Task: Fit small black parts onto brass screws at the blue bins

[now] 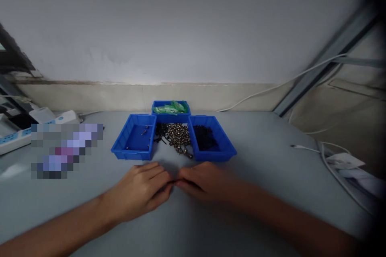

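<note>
My left hand (147,184) and my right hand (205,180) meet fingertip to fingertip low over the table, both pinched closed. Whatever sits between the fingertips is too small and dark to make out. Just beyond them lies a loose pile of brassy metal fittings (179,136), with small black parts (161,130) heaped at its left side. A blue bin (132,154) left of the pile contains a few small metal pieces. On the right, another blue bin (215,156) holds a mass of black parts (205,137).
Behind the pile, a third blue bin (171,118) holds green plastic bags (171,107) near the wall. A power strip (18,138) and a pixelated patch are at left. White cables (304,147) and a metal frame post (319,64) stand at right.
</note>
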Demonstrator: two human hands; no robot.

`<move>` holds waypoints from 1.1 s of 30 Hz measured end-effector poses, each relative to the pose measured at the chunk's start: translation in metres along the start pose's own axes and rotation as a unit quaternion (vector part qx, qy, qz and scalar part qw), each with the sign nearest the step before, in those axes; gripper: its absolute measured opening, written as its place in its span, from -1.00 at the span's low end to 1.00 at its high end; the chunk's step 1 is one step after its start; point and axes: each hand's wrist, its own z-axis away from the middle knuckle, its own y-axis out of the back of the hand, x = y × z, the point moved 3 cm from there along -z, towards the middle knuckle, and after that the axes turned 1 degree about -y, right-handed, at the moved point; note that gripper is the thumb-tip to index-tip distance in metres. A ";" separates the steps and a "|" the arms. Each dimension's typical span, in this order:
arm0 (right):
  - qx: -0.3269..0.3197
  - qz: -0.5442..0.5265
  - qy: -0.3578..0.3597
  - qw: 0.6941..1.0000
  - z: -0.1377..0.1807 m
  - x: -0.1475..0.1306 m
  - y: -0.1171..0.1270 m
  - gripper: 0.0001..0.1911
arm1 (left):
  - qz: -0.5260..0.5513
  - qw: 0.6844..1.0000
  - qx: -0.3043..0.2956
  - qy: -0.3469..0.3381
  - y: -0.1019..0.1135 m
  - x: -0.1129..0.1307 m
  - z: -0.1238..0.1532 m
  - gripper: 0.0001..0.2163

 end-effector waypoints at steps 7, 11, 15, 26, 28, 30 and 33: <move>0.010 0.024 0.000 1.000 0.001 0.003 -0.001 -0.79 | -0.006 0.999 -0.030 0.031 0.002 -0.004 -0.001 -0.80; 0.013 0.022 0.001 1.000 0.001 0.005 0.000 -0.81 | 0.003 0.999 -0.037 0.024 0.004 -0.005 -0.001 -0.79; 0.002 0.023 -0.002 1.000 0.001 0.003 0.003 -0.83 | 0.021 1.000 -0.013 0.002 0.006 -0.003 0.000 -0.81; 0.011 0.080 0.013 0.997 -0.001 0.005 -0.004 -0.81 | 0.008 0.999 0.033 -0.021 0.008 -0.001 0.001 -0.80; 0.005 0.097 -0.006 0.995 0.000 0.003 -0.001 -0.81 | 0.002 0.999 0.034 -0.005 0.007 -0.002 0.001 -0.78; 0.000 0.104 -0.009 0.995 0.000 0.001 0.002 -0.82 | 0.010 0.999 0.032 0.007 0.006 -0.003 0.001 -0.76; -0.005 0.103 -0.009 0.995 0.001 -0.001 0.004 -0.84 | 0.018 0.999 0.029 0.017 0.006 -0.003 0.002 -0.75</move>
